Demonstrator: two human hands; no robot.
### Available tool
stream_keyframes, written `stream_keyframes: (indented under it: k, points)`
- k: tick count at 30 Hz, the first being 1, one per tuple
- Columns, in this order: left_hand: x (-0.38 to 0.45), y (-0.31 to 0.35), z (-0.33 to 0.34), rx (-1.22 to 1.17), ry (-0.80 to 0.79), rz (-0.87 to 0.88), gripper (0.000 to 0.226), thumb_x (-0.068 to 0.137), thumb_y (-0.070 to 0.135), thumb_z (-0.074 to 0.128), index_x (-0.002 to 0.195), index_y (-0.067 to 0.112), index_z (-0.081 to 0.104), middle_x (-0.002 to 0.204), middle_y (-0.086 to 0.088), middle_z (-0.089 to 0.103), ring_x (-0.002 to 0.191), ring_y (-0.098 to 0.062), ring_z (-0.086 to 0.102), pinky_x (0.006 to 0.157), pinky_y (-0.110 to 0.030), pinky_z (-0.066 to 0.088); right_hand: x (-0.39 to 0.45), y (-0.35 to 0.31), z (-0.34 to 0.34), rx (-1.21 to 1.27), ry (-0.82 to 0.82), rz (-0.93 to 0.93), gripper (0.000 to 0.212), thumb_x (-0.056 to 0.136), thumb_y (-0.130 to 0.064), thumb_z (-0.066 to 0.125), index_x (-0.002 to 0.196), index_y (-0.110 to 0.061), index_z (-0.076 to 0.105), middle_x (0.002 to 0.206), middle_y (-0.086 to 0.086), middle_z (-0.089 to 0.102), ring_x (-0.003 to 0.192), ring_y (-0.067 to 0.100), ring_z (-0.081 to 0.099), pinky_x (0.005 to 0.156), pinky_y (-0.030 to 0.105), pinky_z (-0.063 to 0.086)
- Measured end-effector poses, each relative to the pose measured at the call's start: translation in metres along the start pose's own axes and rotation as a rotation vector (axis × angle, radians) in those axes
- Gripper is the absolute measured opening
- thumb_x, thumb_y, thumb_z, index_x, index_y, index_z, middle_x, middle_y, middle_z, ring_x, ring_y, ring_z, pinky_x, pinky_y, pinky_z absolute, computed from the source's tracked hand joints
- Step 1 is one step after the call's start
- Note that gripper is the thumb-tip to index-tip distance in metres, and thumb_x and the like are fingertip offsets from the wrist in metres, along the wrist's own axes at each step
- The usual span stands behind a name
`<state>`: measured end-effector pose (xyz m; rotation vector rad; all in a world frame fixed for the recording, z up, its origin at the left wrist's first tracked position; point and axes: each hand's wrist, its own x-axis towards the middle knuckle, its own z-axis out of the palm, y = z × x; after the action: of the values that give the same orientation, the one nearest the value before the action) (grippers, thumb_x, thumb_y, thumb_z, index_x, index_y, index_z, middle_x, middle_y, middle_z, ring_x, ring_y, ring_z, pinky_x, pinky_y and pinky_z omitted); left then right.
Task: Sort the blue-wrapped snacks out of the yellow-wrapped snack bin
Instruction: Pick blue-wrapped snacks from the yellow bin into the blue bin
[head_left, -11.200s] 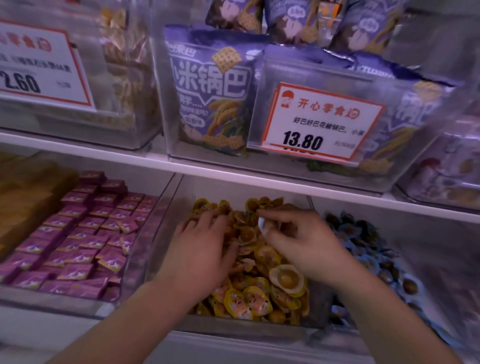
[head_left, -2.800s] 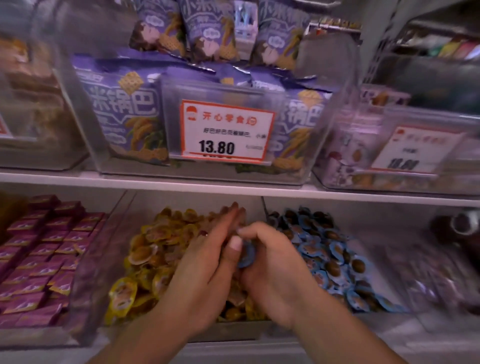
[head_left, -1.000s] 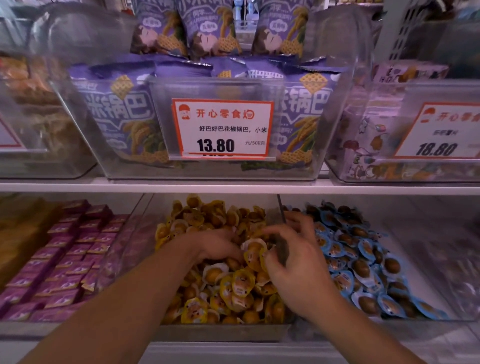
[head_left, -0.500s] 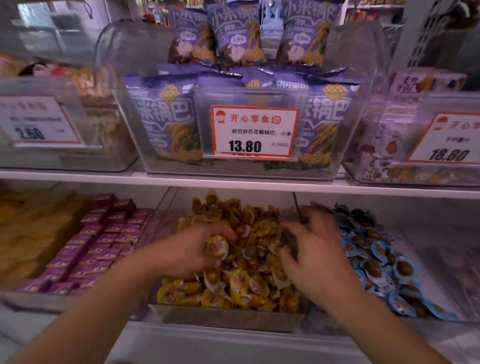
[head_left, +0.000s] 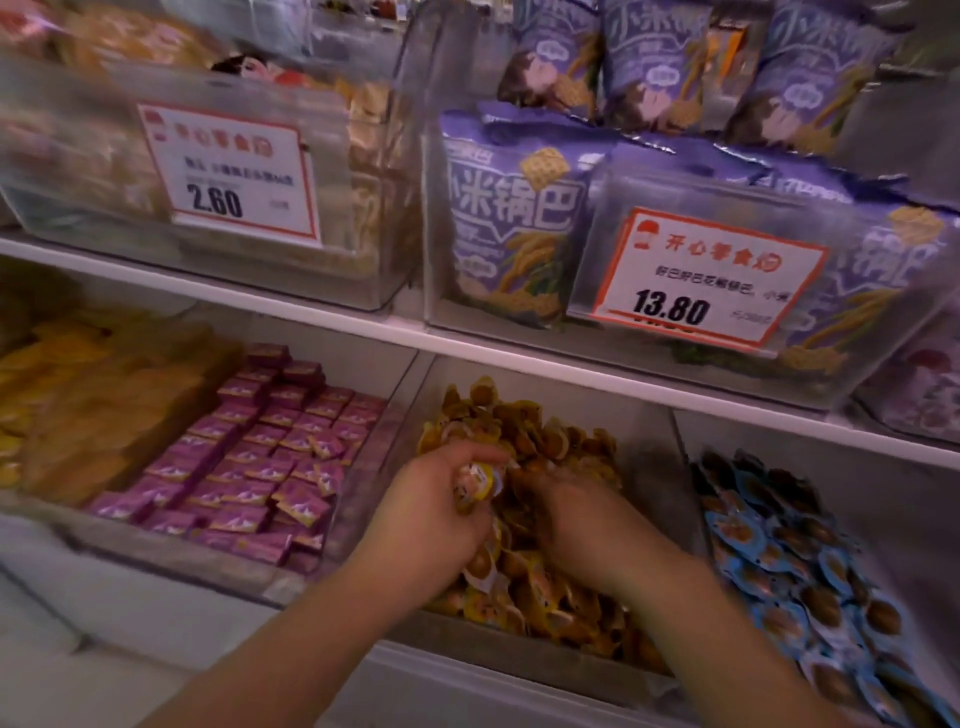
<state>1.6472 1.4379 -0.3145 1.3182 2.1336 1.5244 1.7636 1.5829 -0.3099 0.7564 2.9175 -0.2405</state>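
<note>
Both hands dig in the yellow-wrapped snack bin (head_left: 524, 657) on the lower shelf.

The left hand (head_left: 431, 519) curls round a yellow-wrapped snack (head_left: 475, 483) lifted just above the bin's heap; the right hand (head_left: 582, 519) lies palm down in the heap, its fingers blurred, so its hold cannot be told; the blue-wrapped snacks (head_left: 795, 582) fill the next bin, just right of the yellow bin; pink packets (head_left: 260, 457) lie left of it; a 13.80 price tag (head_left: 701, 280) hangs above it.

Both forearms reach forward, close together. Left hand (head_left: 436, 512) curled, fingers gripping a small packet. Right hand (head_left: 576, 514) palm-down, fingers bent downward; blurred, grip unclear.
</note>
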Motion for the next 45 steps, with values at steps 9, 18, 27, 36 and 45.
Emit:
stream_keyframes:
  k: [9, 18, 27, 36, 45]
  points:
    - [0.007, -0.006, 0.006, -0.196, 0.081, -0.029, 0.034, 0.079, 0.011, 0.071, 0.105, 0.033, 0.071, 0.099, 0.02, 0.07, 0.093, 0.001, 0.067, 0.08, -0.017, 0.052, 0.013, 0.008, 0.02, -0.017, -0.014, 0.088, 0.036, 0.082, -0.039, 0.057, 0.117, -0.033, 0.061, 0.123, 0.001, 0.059, 0.118, 0.027, 0.049, 0.097, 0.042, 0.047]
    - [-0.002, 0.022, 0.01, -0.131, 0.194, 0.125, 0.048, 0.077, 0.022, 0.082, 0.118, 0.041, 0.063, 0.104, 0.026, 0.069, 0.099, 0.003, 0.065, 0.085, -0.013, 0.049, -0.033, -0.015, -0.039, 1.666, 0.257, 0.255, 0.019, 0.097, -0.013, 0.054, 0.108, -0.005, 0.068, 0.091, 0.015, 0.072, 0.067, 0.028, 0.07, 0.054, 0.034, 0.056]
    - [-0.01, 0.059, 0.053, -0.008, 0.009, 0.363, 0.07, 0.075, 0.06, 0.064, 0.139, 0.042, 0.046, 0.135, 0.022, 0.052, 0.128, 0.005, 0.045, 0.105, -0.011, 0.034, -0.088, 0.006, -0.045, 1.605, 0.292, 0.16, 0.012, 0.092, -0.012, 0.063, 0.097, -0.007, 0.073, 0.08, 0.014, 0.065, 0.066, 0.011, 0.059, 0.053, 0.021, 0.045]
    - [0.005, 0.02, 0.058, 0.464, -0.643, 0.295, 0.07, 0.077, 0.081, 0.05, 0.139, 0.048, 0.045, 0.146, 0.03, 0.036, 0.134, 0.008, 0.035, 0.107, -0.01, 0.026, -0.122, 0.127, -0.041, 0.147, 0.344, 0.519, 0.031, 0.092, -0.048, 0.059, 0.109, -0.023, 0.068, 0.098, -0.006, 0.072, 0.092, 0.017, 0.068, 0.07, 0.026, 0.051]
    - [0.02, 0.014, 0.098, 0.675, -0.709, 0.216, 0.091, 0.063, 0.077, 0.047, 0.145, 0.053, 0.014, 0.156, 0.01, 0.026, 0.128, -0.025, 0.051, 0.102, -0.042, 0.045, -0.085, 0.052, 0.004, 0.63, 0.597, 0.142, 0.039, 0.094, -0.047, 0.049, 0.13, -0.034, 0.054, 0.126, -0.011, 0.038, 0.115, 0.006, 0.048, 0.102, 0.02, 0.041]
